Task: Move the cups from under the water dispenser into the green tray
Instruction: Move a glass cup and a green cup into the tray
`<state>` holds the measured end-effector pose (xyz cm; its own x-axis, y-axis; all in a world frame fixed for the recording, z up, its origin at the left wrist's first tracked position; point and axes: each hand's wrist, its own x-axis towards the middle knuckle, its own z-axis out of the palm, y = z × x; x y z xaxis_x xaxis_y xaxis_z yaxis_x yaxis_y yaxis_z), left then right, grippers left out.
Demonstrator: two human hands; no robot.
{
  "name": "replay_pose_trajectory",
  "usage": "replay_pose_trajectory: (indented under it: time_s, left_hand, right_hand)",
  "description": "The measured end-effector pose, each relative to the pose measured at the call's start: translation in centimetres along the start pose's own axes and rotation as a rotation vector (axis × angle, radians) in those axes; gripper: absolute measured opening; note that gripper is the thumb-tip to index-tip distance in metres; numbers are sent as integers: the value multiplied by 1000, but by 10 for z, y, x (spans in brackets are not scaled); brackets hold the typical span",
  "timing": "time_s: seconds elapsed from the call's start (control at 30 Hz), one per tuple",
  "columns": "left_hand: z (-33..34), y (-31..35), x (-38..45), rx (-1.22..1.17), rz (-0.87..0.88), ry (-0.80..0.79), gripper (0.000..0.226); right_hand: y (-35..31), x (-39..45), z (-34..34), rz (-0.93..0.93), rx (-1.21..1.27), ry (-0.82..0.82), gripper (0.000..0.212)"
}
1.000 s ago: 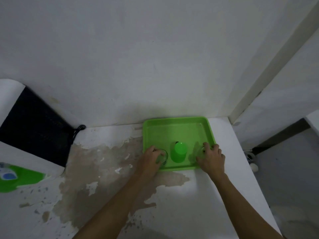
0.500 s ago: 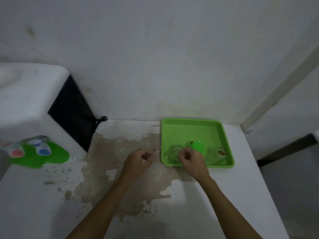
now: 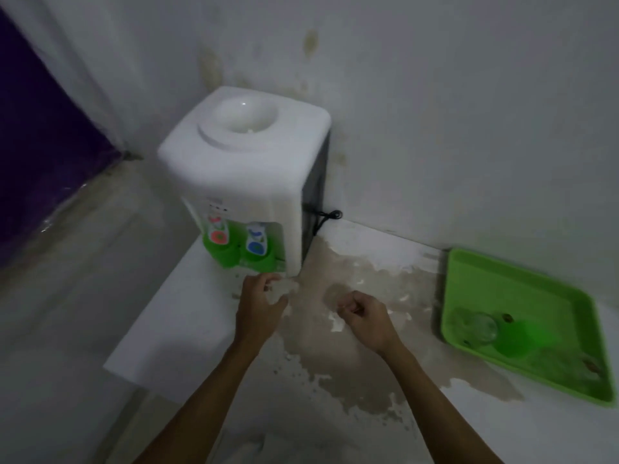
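Observation:
The white water dispenser stands on the counter against the wall, with a red tap and a blue tap over a green recess. Green cup-like shapes sit under the taps, too blurred to tell apart. My left hand hovers just in front of the dispenser's base, fingers apart and empty. My right hand is beside it over the stained counter, fingers curled in, holding nothing. The green tray lies at the right; in it stand a clear glass, a green cup and another clear glass.
The white counter has a large brown worn patch and ends in an edge at the left, with floor below. A black cord hangs behind the dispenser. A dark purple surface fills the far left.
My view swung left from the tray to the dispenser. Both hands let go of the cups in the tray and moved left, the left hand reaching the dispenser's base.

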<state>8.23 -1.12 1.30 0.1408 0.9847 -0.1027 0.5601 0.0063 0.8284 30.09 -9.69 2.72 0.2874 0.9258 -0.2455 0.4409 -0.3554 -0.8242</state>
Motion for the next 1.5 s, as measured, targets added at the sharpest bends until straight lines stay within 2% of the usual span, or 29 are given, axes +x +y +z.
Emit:
replay_pose_trajectory:
  time_s: [0.1,0.27,0.43,0.6,0.93,1.1,1.2,1.33,1.43,1.5]
  left_hand:
    - [-26,-13,19,83,0,49,43]
    - [-50,-27,50,182,64,-31,49]
    - [-54,-32,79,216,50,-107,41]
    - [-50,-34,91,232,53,-85,26]
    - [-43,-36,63,164,-46,-66,33]
    - [-25,-21,35,118,-1,-118,31]
    - [-2,11,20,57,84,-183,31]
    - [40,65,-1,-16,215,-281,30]
    - [68,93,-13,-66,292,-317,24]
    - [93,115,-25,-99,337,-371,23]
  right_hand:
    - [-15,15,29,3,-4,-33,4]
    - [-31,34,59,-20,-19,-101,3]
    - [-39,49,64,-13,-12,-104,4]
    - [-34,50,57,-20,-67,-84,4]
    - [-22,26,48,36,-76,-140,9]
    - [-15,8,40,64,-14,-137,10]
    - [-3,-8,23,123,108,-84,12]
    - [15,-32,-13,314,448,43,14]
    - [22,-46,-38,487,733,49,33]
    - [32,-58,-60,537,953,44,45]
